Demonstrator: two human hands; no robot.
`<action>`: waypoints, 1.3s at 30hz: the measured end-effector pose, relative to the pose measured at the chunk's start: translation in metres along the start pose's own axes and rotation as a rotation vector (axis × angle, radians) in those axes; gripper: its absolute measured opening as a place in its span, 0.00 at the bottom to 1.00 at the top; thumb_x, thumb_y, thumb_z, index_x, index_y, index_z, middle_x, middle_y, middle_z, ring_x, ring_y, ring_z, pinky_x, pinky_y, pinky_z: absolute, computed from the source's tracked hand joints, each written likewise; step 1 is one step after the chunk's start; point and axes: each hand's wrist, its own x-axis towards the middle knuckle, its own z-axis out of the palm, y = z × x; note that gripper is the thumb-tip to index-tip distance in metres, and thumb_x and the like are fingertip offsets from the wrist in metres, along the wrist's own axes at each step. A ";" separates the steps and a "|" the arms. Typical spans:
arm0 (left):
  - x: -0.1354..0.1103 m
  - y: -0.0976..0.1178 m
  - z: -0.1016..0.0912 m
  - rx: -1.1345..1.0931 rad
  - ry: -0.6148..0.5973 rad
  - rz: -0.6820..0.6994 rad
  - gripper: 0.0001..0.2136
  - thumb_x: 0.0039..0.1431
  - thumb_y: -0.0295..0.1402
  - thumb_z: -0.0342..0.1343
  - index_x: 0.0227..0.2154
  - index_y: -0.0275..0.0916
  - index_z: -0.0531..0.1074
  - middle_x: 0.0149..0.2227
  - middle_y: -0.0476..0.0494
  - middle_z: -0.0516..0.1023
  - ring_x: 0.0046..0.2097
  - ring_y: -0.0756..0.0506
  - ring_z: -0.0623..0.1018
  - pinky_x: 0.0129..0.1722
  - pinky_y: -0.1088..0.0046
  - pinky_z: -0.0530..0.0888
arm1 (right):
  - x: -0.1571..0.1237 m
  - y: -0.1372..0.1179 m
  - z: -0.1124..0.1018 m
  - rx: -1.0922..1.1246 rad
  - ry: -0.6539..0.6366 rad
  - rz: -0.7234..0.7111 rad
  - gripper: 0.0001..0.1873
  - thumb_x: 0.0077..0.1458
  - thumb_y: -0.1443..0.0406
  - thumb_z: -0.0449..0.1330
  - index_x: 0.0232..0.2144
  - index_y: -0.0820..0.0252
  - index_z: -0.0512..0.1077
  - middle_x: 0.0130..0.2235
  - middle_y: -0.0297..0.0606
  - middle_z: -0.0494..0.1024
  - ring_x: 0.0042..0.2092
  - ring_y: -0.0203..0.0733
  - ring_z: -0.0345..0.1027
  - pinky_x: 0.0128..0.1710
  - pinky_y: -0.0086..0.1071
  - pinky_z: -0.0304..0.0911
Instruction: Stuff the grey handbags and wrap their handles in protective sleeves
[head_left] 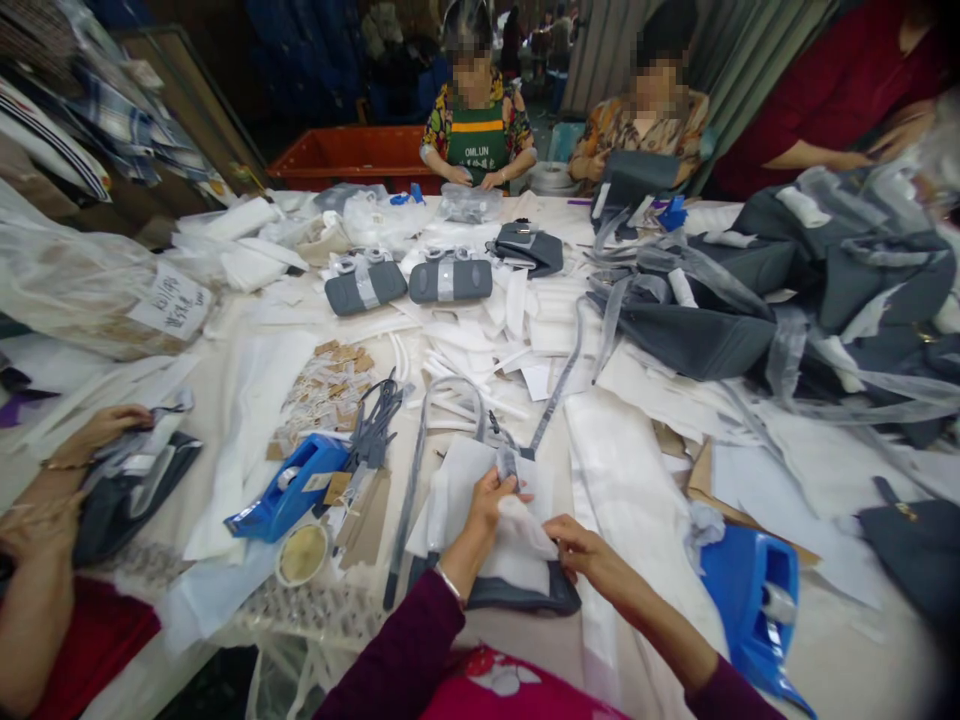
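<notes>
My left hand (487, 505) is closed, pinching the grey strap fitting and white wrapping paper (517, 545) at the top of a dark grey bag (525, 597) lying at the table's near edge. My right hand (581, 548) grips the right side of the same paper-covered bag, fingers curled on it. A grey strap (409, 490) loops away from the bag across the table. Both sleeves are dark maroon.
A blue tape dispenser (289, 490) sits left of my hands, another blue tape dispenser (757, 590) to the right. A co-worker's hand (97, 430) at left holds a grey bag. Wrapped grey bags (409, 282), white paper sheets, tags (326, 385) and a pile of grey bags (787, 290) cover the table. Three people sit opposite.
</notes>
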 end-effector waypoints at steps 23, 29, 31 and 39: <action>-0.010 0.017 -0.010 0.053 0.059 0.031 0.20 0.44 0.42 0.63 0.38 0.36 0.70 0.28 0.49 0.74 0.22 0.49 0.76 0.23 0.75 0.70 | 0.080 0.023 0.000 -0.403 0.290 -0.604 0.33 0.43 0.77 0.46 0.53 0.57 0.62 0.54 0.42 0.62 0.58 0.43 0.56 0.61 0.42 0.51; -0.012 0.010 -0.022 0.082 0.052 0.049 0.21 0.46 0.44 0.62 0.39 0.35 0.68 0.31 0.45 0.76 0.26 0.49 0.78 0.24 0.77 0.70 | 0.109 0.035 -0.015 -0.354 0.424 -0.361 0.27 0.38 0.75 0.47 0.42 0.61 0.71 0.44 0.44 0.68 0.47 0.46 0.64 0.47 0.43 0.65; -0.011 0.005 -0.021 0.083 0.060 0.067 0.22 0.46 0.45 0.62 0.40 0.36 0.68 0.33 0.45 0.76 0.27 0.48 0.79 0.26 0.77 0.71 | 0.104 0.034 -0.015 -0.365 0.458 -0.326 0.21 0.42 0.73 0.49 0.38 0.61 0.73 0.45 0.45 0.67 0.46 0.46 0.64 0.48 0.45 0.64; -0.005 -0.005 -0.021 0.084 0.093 0.110 0.21 0.45 0.45 0.62 0.36 0.36 0.67 0.30 0.46 0.76 0.28 0.47 0.79 0.28 0.74 0.73 | 0.049 0.000 -0.019 -0.222 -0.164 -0.314 0.12 0.55 0.63 0.53 0.29 0.59 0.76 0.36 0.40 0.75 0.38 0.42 0.68 0.42 0.38 0.65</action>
